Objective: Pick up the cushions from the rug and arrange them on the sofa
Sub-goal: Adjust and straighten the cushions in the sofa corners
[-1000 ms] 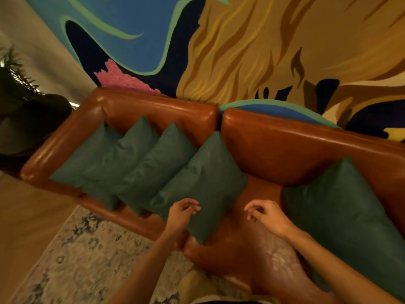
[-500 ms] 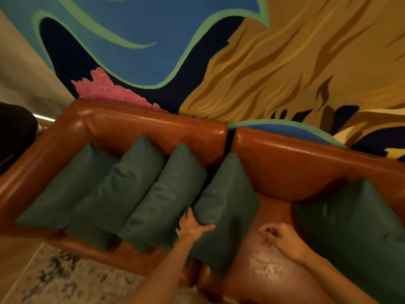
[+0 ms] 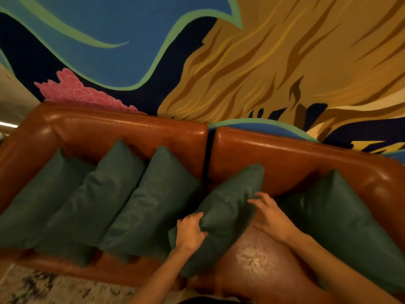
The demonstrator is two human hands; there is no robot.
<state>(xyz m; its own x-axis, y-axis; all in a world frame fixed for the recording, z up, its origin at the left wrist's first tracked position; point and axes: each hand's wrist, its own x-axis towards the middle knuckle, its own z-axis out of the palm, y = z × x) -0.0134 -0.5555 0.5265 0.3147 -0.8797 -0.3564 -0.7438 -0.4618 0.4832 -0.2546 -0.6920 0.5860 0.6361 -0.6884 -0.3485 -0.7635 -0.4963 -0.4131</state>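
Note:
A brown leather sofa (image 3: 285,156) runs across the view. Several dark green cushions lean on its back. Three overlap on the left section: one at far left (image 3: 41,200), a second (image 3: 96,198) and a third (image 3: 153,205). A separate cushion (image 3: 228,211) stands in the middle, tilted towards the right backrest. My left hand (image 3: 189,232) grips its lower left edge. My right hand (image 3: 271,218) lies against its right side with fingers spread. Another green cushion (image 3: 341,224) rests at the right end.
A pale patterned rug (image 3: 43,288) shows at the bottom left in front of the sofa. A painted mural wall (image 3: 219,62) rises directly behind the backrest. Bare seat leather (image 3: 258,262) shows between the middle and right cushions.
The middle cushion has been pulled away from the left group and shifted right, now leaning on the right backrest. My left hand closed on its edge; my right hand rose to its side.

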